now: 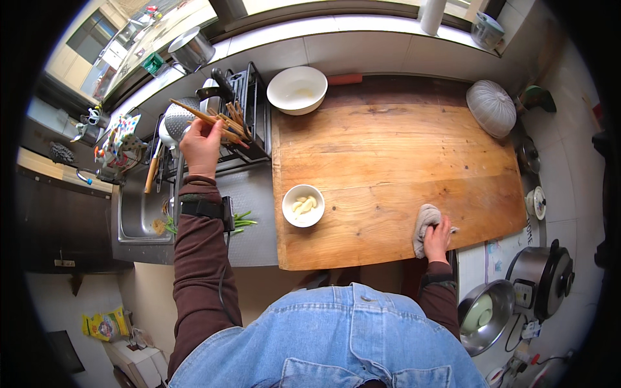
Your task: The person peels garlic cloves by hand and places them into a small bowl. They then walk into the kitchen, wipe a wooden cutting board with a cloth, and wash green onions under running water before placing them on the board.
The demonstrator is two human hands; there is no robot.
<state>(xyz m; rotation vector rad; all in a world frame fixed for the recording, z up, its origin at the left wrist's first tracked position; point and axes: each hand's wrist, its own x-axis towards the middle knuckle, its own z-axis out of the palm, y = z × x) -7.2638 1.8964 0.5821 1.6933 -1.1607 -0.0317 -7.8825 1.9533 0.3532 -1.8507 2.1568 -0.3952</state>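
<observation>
My left hand point(202, 145) is at the dish rack, its fingers pinched on a wooden chopstick point(191, 110) that slants up to the left. Other wooden chopsticks point(235, 114) stand in the rack's holder just beside the fingers. My right hand point(438, 239) lies on a crumpled grey cloth point(426, 224) at the near right edge of the wooden board point(373, 165). Between the hands, nearer the board's left edge, a small white bowl point(303, 224) holds several peeled garlic cloves point(304, 205).
A large white bowl point(297, 104) sits at the board's back left, a ribbed bowl point(491, 109) upside down at back right. The black rack point(262, 121) borders the board. Left are green stalks point(242, 222) and a steel sink point(140, 213); right, a cooker point(538, 281) and steel basin point(499, 334).
</observation>
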